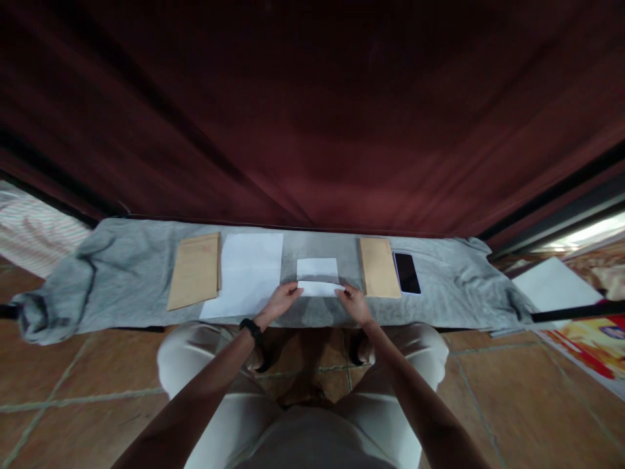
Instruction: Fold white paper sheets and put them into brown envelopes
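1. While I follow the head view from my end, I see the left hand (pixel 283 299) and the right hand (pixel 352 303) each pinched closed, thumb against fingers, on opposite ends of a white paper strip (pixel 318 288). It spans the gap between them, just in front of a small white sheet (pixel 317 268); I can't tell whether it is folded.

2. I'd judge the strip very light and bendable, easy to crease, with little grip on a smooth face. Its short ends look the right place to hold, pinched softly so the middle doesn't buckle; its long top edge bows slightly.

3. Beneath it I have a narrow desk draped in grey cloth (pixel 134 273), rumpled at both ends. Left of the hands, a brown envelope (pixel 195 270) lies beside a large white sheet (pixel 249 273); to the right, another brown packet (pixel 381 267) sits next to a dark-screened phone (pixel 407 273).

4. Around that, I make out dark red fabric (pixel 312 130) beyond the desk, a tiled floor (pixel 478 391) below, and a colourful printed sheet (pixel 605 345) at far right.
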The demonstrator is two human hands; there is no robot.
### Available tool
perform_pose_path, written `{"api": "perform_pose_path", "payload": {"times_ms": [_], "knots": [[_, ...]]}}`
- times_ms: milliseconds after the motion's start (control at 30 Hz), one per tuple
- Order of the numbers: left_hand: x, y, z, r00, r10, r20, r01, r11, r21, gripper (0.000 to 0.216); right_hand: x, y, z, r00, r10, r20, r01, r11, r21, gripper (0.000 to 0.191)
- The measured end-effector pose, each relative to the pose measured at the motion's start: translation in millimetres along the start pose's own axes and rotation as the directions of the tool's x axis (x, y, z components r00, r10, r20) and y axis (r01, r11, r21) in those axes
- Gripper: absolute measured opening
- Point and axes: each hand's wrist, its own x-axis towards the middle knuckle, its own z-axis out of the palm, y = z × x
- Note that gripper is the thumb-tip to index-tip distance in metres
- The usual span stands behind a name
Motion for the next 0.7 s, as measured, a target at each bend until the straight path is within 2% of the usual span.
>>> {"api": "perform_pose_path", "payload": {"times_ms": [133,300,533,700], "knots": [[14,8,10,0.993,-0.058,-0.106,0.070,0.991,0.113,0.027,15,-5,1,0.998,0.056,-0.027,-0.057,0.997,-0.048,0.035],[24,18,13,0.968,-0.121,-0.218,0.175,0.954,0.246,0.024,32,-13,0,0.990,0.137,-0.041,-0.142,0.974,-0.174,0.030],[36,27,15,0.941,-0.195,-0.278,0.296,0.871,0.392,0.027,52,-29,5,0.966,0.253,-0.049,-0.253,0.888,-0.384,0.029],[47,33,16,0.923,-0.240,-0.301,0.360,0.816,0.452,0.032,62,-35,10,0.961,0.266,-0.071,-0.267,0.835,-0.481,0.035]]}}
